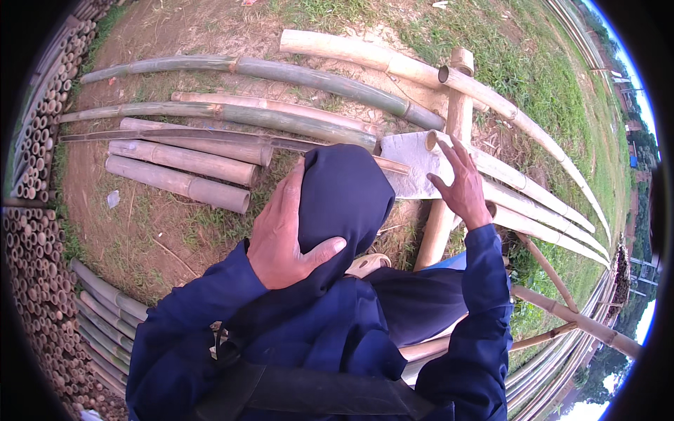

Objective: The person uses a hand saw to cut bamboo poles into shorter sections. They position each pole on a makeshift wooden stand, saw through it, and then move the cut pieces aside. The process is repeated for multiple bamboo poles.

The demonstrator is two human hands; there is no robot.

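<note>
My left hand (284,235) lies on a rounded shape in dark navy cloth (347,186), which looks like my raised knee. Its thumb is spread away from the fingers and I see nothing held. To the right, my right hand (460,182) is open, fingers apart, over a whitish sheet or sack (407,179). The cut end of a pale bamboo pole (519,179) sits by its fingertips; whether they touch cannot be made out. A split bamboo strip (390,165) runs from behind the knee onto the whitish piece.
A thick bamboo crossbar (460,112) supports pale poles on the right. Long green bamboo poles (316,78) and short cut lengths (186,161) lie on the ground ahead. Bamboo is stacked (35,281) at far left. Part of a sandal (368,264) shows below the knee.
</note>
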